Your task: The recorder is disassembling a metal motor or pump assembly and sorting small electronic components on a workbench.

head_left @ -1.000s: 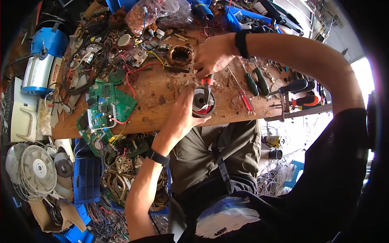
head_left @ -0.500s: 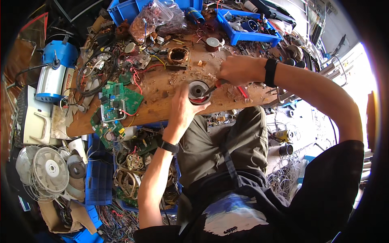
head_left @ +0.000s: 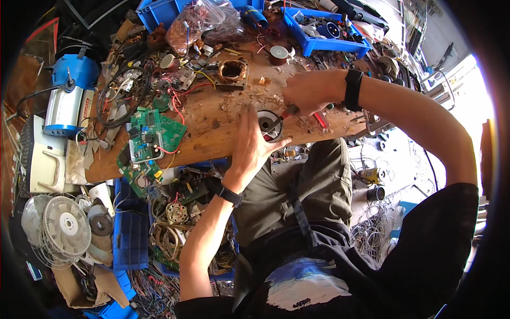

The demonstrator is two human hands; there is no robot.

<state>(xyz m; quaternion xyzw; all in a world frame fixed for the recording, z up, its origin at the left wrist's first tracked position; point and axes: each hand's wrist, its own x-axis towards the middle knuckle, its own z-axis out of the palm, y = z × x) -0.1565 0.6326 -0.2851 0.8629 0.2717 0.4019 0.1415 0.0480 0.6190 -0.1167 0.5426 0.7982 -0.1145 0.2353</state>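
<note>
At the table's front edge, a round metal motor part point(head_left: 275, 118) faces up, with a grey rim and a dark hub in its middle. My left hand point(head_left: 251, 141) grips it from the left, fingers along its far left side and thumb along the near rim. My right hand point(head_left: 311, 93) is closed round the handle of a red-handled tool point(head_left: 288, 112), apparently a screwdriver. The tool's dark shaft slants down to the left into the part. Some red shows inside the part near the tip; what it is I cannot tell.
Scraps litter the wooden tabletop point(head_left: 204, 135). A red tool handle point(head_left: 321, 120) lies right of the part. Behind stand a coil-wound stator point(head_left: 232, 80), a capped copper coil point(head_left: 279, 55) and a blue tray point(head_left: 332, 49). Green circuit boards point(head_left: 146, 135) overhang the left front edge.
The round part and my left hand have shifted slightly right, and the part now sits at a different tilt. My right hand has moved slightly, its tool still inside the part.
</note>
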